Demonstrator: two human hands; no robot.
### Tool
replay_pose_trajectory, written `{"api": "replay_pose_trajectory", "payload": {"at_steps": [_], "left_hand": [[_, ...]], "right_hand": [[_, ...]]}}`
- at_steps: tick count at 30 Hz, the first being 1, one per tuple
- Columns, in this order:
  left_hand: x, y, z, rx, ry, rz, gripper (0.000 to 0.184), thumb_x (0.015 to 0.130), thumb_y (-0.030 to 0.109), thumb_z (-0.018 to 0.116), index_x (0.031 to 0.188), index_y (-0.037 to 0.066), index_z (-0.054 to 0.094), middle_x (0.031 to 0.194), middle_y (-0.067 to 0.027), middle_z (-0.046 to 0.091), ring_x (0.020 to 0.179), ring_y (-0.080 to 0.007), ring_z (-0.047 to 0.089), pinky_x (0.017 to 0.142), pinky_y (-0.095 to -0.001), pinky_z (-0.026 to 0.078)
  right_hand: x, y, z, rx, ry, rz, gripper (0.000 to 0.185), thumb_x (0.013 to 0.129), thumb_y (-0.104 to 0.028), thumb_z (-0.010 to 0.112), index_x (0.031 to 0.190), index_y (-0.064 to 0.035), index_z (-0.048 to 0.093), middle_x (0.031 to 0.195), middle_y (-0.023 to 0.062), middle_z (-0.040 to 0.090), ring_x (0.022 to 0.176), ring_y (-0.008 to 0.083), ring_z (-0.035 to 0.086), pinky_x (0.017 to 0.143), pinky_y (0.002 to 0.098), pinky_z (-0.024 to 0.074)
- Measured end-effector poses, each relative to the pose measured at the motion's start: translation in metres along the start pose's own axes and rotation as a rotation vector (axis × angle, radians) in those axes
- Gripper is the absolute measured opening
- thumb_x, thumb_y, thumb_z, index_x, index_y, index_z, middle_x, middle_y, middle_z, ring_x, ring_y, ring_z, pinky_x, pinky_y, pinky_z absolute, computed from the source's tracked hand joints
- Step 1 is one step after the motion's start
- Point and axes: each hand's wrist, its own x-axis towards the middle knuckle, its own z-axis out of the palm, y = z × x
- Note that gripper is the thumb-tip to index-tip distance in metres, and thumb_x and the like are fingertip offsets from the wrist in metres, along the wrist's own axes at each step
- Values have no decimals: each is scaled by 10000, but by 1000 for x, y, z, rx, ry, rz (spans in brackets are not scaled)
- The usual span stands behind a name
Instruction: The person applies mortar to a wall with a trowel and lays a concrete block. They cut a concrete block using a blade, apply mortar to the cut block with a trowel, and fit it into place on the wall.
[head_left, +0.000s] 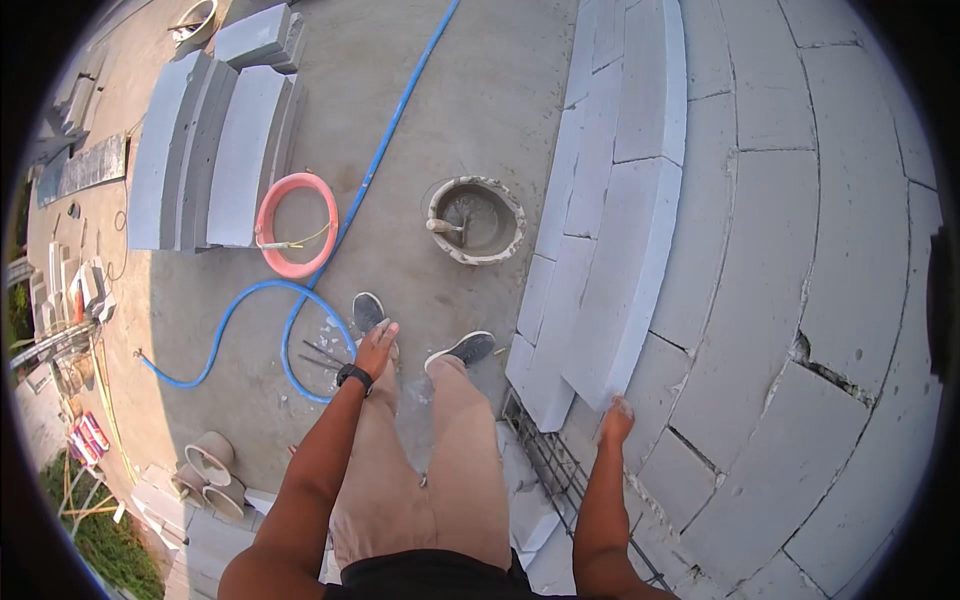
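My left hand (377,349), with a dark watch at its wrist, hangs over my legs near a shoe, fingers extended and holding nothing. On the right, my right hand (617,420) touches the lower end of a long pale block (632,270) on top of the low block wall; its fingers are bent at the block's corner, and what they grip there is too small to make out. Beside that wall a round bucket (476,221) holds grey mortar, and a trowel handle (441,226) sticks out over its rim.
A blue hose (378,150) curls across the concrete floor, passing a pink ring-shaped coil (265,226). Block stacks (168,150) stand upper left. A tall block wall (760,250) rises along the right. Steel mesh (545,455) lies below the low wall's end. Round pots (210,459) sit lower left.
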Motion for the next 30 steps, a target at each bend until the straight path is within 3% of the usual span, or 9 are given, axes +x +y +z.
{"api": "replay_pose_trajectory", "payload": {"at_steps": [2, 5, 9, 14, 19, 23, 25, 28, 30], "left_hand": [[-2, -13, -9, -46, 1, -26, 696, 953, 547, 477, 1324, -40, 514, 1356, -231, 532, 1241, -337, 527, 1060, -365, 377], [-23, 8, -51, -20, -23, -101, 742, 943, 567, 473, 1324, -68, 505, 1351, -264, 522, 1275, -350, 495, 1072, -368, 363], [-22, -81, -118, 262, 143, -192, 654, 922, 529, 517, 1234, -41, 590, 1213, -249, 613, 1203, -329, 556, 995, -369, 428], [-45, -97, -219, 302, 349, -303, 668, 910, 566, 510, 1196, -28, 613, 1193, -257, 620, 1165, -382, 562, 997, -417, 422], [-47, -126, -249, 282, 435, -328, 618, 898, 555, 544, 1113, -14, 654, 1115, -247, 653, 1083, -379, 606, 922, -424, 465], [-43, -118, -231, 108, 492, -285, 521, 888, 506, 597, 1025, 14, 696, 931, -200, 695, 911, -335, 652, 827, -406, 485], [-40, -100, -218, 90, 230, -402, 675, 877, 588, 540, 1188, -3, 635, 1216, -235, 621, 1188, -373, 555, 1000, -415, 423], [-42, -36, -193, 111, 196, -378, 689, 875, 593, 537, 1198, -7, 631, 1232, -230, 614, 1191, -373, 554, 1006, -414, 418], [-30, -11, -181, 204, 145, -319, 701, 872, 597, 537, 1204, -14, 627, 1244, -240, 604, 1191, -367, 557, 1006, -416, 418]], "right_hand": [[-25, -27, 15, -331, 258, -198, 572, 933, -402, 597, 1246, 72, 533, 1168, 257, 602, 1099, 366, 576, 970, 436, 436], [-63, -81, 40, -369, 272, -333, 584, 932, -379, 598, 1308, 53, 481, 1281, 261, 527, 1198, 412, 498, 1013, 459, 397], [-102, -142, 102, -384, 130, -558, 610, 939, -404, 590, 1330, 48, 469, 1329, 272, 511, 1221, 407, 507, 1023, 425, 403], [-142, -178, 188, -313, -284, -853, 502, 937, -281, 628, 1296, 47, 505, 1303, 256, 548, 1223, 349, 533, 1031, 411, 403], [-193, -191, 234, -246, -664, -767, 493, 918, -222, 658, 1286, 68, 505, 1259, 245, 588, 1150, 304, 598, 976, 365, 461], [-203, -186, 240, -258, -725, -766, 495, 916, -230, 660, 1276, 77, 515, 1207, 233, 624, 1093, 285, 631, 935, 355, 487], [-207, -195, 231, -341, -756, -645, 522, 896, -299, 663, 1259, 58, 545, 1196, 237, 631, 1112, 325, 624, 947, 390, 479], [-175, -184, 231, -475, -649, -817, 493, 902, -285, 672, 1217, 79, 565, 1091, 210, 678, 1004, 253, 663, 895, 336, 502], [-161, -191, 225, -421, -643, -735, 480, 902, -291, 669, 1196, 77, 579, 1066, 202, 685, 977, 247, 668, 873, 333, 509]]}}
